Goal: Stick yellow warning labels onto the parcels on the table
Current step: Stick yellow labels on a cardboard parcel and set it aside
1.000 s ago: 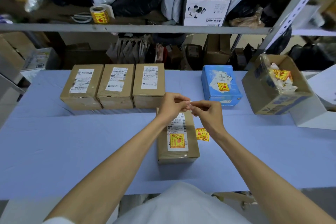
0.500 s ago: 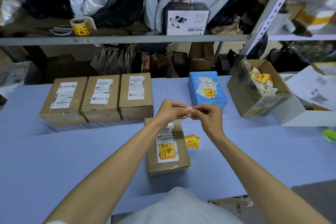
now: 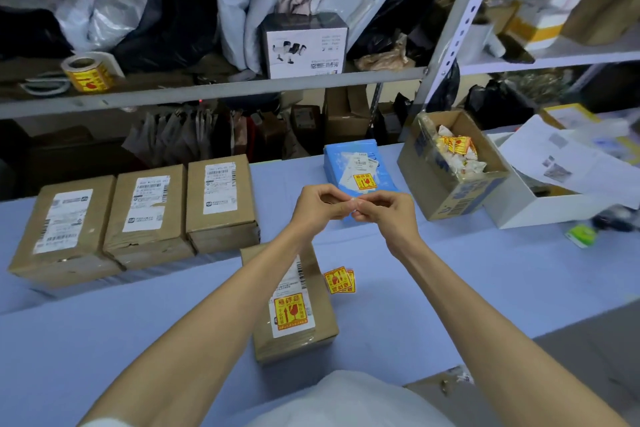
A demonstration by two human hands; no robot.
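Right now the left hand (image 3: 317, 208) and the right hand (image 3: 388, 215) are together above the middle of the tabletop (image 3: 485, 281). Their fingertips meet on a small pale scrap (image 3: 353, 203) that both pinch (backing paper or a label seen from its blank side, I cannot tell which).

Below the wrists, close to the near edge, lies the near parcel (image 3: 323, 319). Its yellow warning label (image 3: 290, 309) is stuck flat on the white shipping slip. Just beside it on the right, the loose labels (image 3: 340, 279) lie overlapping on the tabletop. At the far edge, behind the hands, the blue parcel (image 3: 337, 158) also carries a yellow sticker (image 3: 363, 181).

Towards the far left corner, three brown parcels (image 3: 147, 215) stand side by side, touching, and show only white slips, no yellow. An open carton (image 3: 450, 199) at the far right holds crumpled scraps, some of them yellow. A label roll (image 3: 88, 74) sits on the shelf (image 3: 207, 91) above the left end.

By my reckoning two parcels are done and three remain, so the job is a little under halfway.
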